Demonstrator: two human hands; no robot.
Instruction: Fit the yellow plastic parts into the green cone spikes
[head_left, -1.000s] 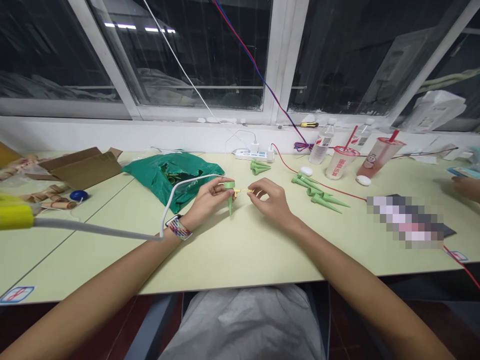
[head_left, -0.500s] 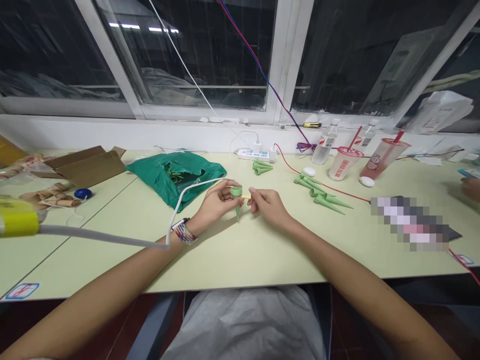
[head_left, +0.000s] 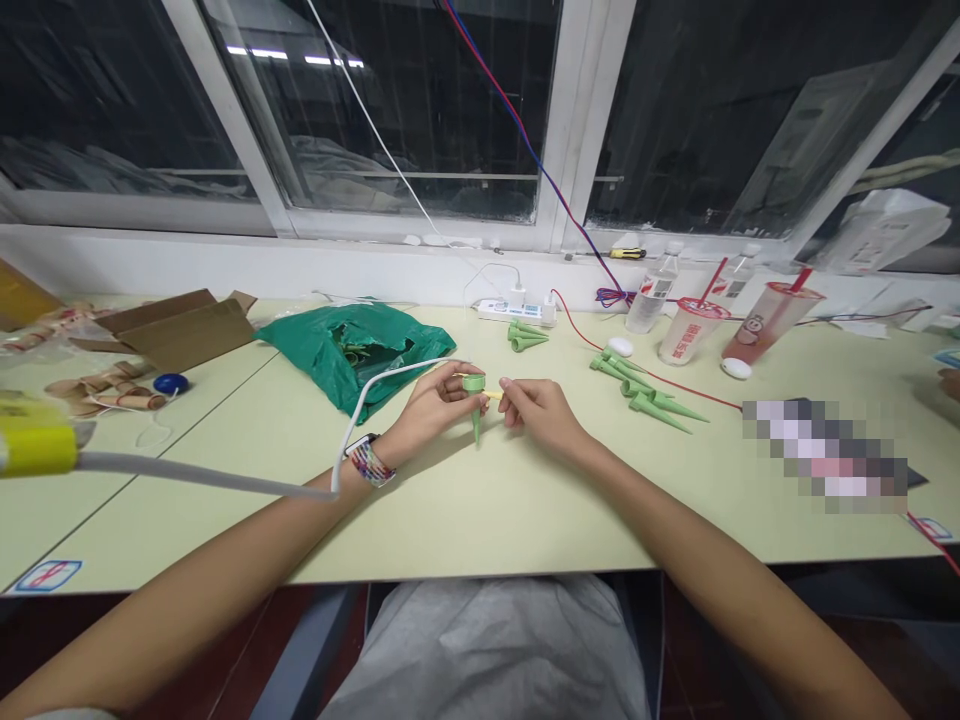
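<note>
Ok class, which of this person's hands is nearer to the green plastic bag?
Left. The left hand, holding a green spike, is close beside the green plastic bag, to its right; the right hand is farther right, beyond the spike.

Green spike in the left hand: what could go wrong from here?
1. The right hand pinches the thin yellow piece by its end, so it might slip or go in askew; fingers partly hide where it meets the green spike.
2. The pale cord crosses in front of the left hand's forearm and could snag; whether it touches is unclear.
3. If knocked, the lidded cup might spill toward the red cable.
</note>
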